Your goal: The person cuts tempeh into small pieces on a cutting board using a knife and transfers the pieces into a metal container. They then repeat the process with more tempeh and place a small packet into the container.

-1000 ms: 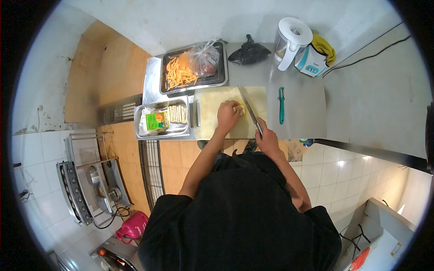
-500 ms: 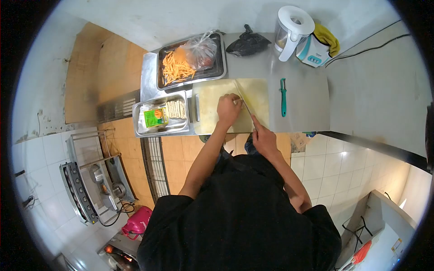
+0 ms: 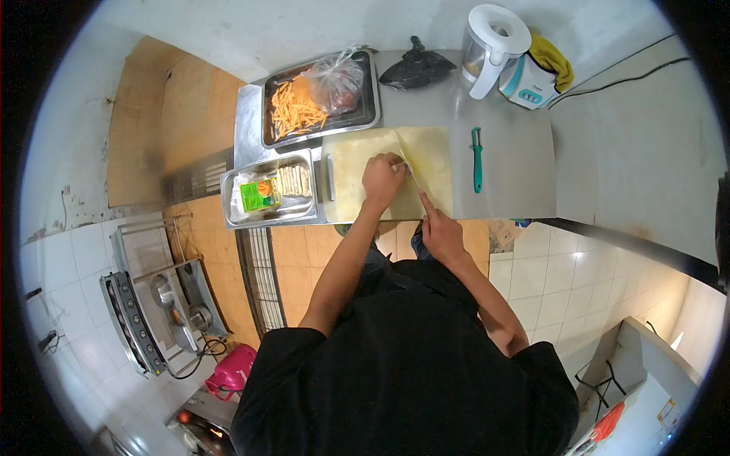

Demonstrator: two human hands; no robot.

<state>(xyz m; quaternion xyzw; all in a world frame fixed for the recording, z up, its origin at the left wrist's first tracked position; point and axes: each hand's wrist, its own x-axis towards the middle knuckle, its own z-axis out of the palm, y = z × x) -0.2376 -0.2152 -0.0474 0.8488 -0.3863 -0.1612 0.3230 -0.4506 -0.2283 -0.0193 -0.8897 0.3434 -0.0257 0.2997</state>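
Observation:
My right hand (image 3: 443, 234) is closed around the handle of a knife (image 3: 415, 179), the index finger stretched along its top. The long blade slants up and left across a pale yellowish cutting board (image 3: 357, 201). Just left of the blade, my left hand (image 3: 382, 180) is closed with bent fingertips on a small pale piece (image 3: 406, 166). That piece lies against the blade; its kind is too small to tell. To the left, a steel tray (image 3: 270, 222) holds a row of pale sticks (image 3: 294, 182) and a green packet (image 3: 259, 195).
Behind the board, a dark tray (image 3: 371, 114) carries orange strips (image 3: 295, 114) and a tied clear bag (image 3: 337, 82). A black plastic bag (image 3: 416, 67), a green peeler (image 3: 477, 161) and a blender jug (image 3: 494, 44) beside its base (image 3: 526, 91) stand around the steel table.
Both hands keep nearly the same place on the board. The knife has shifted slightly against the pale piece. The whole view has tilted a little, moving the table upward.

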